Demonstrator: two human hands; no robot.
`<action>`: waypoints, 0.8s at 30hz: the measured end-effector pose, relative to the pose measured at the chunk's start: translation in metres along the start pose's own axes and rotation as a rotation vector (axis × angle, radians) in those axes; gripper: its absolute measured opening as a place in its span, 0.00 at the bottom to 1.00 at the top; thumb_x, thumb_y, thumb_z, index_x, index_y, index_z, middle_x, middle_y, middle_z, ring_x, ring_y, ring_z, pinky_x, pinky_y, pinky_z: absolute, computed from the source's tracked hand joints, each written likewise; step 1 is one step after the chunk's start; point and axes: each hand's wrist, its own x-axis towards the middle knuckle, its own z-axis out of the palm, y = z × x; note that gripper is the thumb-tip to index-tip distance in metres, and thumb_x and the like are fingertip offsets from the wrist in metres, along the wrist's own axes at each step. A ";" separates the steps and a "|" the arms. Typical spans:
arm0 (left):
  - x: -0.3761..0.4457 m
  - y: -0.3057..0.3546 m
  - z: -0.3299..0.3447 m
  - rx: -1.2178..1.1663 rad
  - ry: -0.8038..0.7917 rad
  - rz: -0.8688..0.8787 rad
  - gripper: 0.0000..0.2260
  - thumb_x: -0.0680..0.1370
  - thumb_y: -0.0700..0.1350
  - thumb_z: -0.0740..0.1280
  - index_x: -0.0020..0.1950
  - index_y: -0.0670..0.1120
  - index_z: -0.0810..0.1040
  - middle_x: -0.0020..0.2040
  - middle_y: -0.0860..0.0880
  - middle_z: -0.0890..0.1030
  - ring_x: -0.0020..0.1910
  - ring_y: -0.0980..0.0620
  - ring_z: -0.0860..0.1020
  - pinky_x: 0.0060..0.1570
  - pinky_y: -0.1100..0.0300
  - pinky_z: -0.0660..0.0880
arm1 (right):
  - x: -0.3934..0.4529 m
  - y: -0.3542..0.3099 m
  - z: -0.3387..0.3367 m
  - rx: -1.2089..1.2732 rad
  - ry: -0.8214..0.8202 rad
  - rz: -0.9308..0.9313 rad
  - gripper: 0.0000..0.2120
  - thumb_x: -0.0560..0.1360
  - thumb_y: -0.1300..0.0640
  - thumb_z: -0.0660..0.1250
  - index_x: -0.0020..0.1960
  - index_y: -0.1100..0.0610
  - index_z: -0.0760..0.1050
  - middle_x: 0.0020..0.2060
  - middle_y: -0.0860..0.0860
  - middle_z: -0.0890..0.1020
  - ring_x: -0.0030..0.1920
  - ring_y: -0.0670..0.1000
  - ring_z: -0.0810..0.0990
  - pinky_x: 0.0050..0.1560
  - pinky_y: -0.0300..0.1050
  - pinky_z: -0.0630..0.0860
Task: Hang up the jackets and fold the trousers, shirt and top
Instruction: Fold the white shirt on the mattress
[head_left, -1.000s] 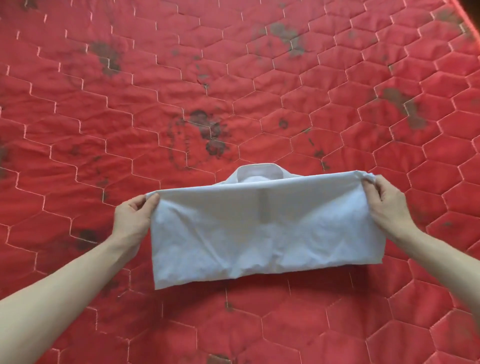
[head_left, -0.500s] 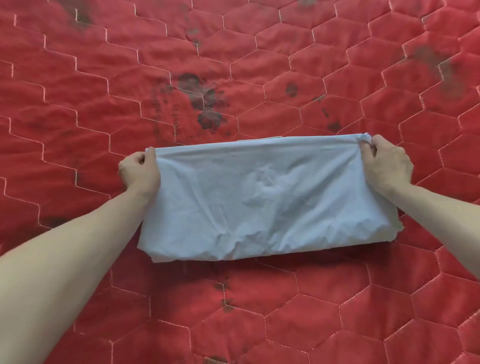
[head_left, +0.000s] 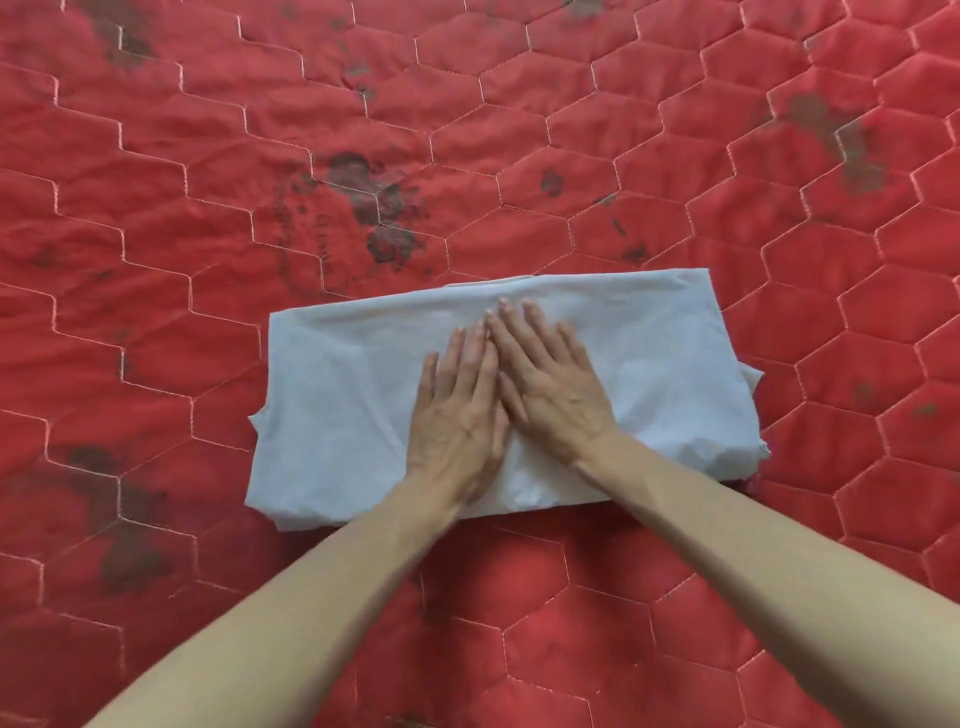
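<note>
I press my left hand (head_left: 457, 415) and right hand (head_left: 545, 379), flat with fingers spread, side by side on the folded white shirt (head_left: 337, 395), mid red quilted mattress (head_left: 519, 114), likely to set the crease.

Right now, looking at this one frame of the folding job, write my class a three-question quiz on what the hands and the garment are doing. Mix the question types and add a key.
1. True or false: the left hand grips a corner of the white shirt.
2. Multiple choice: the right hand is
A. lifted above the cloth
B. lying flat on the shirt, fingers straight
C. pinching the far edge
3. Short answer: what does the folded shirt lie on?

Key
1. False: it lies flat on the middle of the shirt, beside the right hand.
2. B
3. The red quilted mattress with hexagon stitching and dark stains.
</note>
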 end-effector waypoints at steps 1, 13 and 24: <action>0.002 -0.006 0.007 0.042 -0.024 -0.017 0.29 0.84 0.51 0.54 0.84 0.42 0.59 0.85 0.43 0.57 0.84 0.44 0.54 0.80 0.39 0.56 | 0.001 0.003 0.006 -0.010 -0.039 0.056 0.29 0.86 0.45 0.55 0.85 0.53 0.55 0.84 0.51 0.55 0.84 0.53 0.52 0.82 0.58 0.52; -0.029 -0.120 -0.010 0.155 -0.112 -0.168 0.32 0.84 0.61 0.46 0.86 0.52 0.49 0.87 0.49 0.46 0.85 0.48 0.43 0.83 0.45 0.43 | -0.058 0.126 -0.013 0.014 -0.075 0.361 0.33 0.84 0.37 0.44 0.86 0.48 0.48 0.85 0.48 0.49 0.84 0.51 0.45 0.83 0.58 0.46; -0.090 -0.105 -0.010 0.147 -0.066 -0.267 0.33 0.83 0.62 0.51 0.86 0.51 0.53 0.86 0.48 0.50 0.85 0.45 0.46 0.81 0.37 0.46 | -0.125 0.110 -0.003 -0.008 -0.021 0.455 0.34 0.83 0.37 0.47 0.85 0.51 0.53 0.85 0.52 0.52 0.84 0.56 0.50 0.81 0.63 0.51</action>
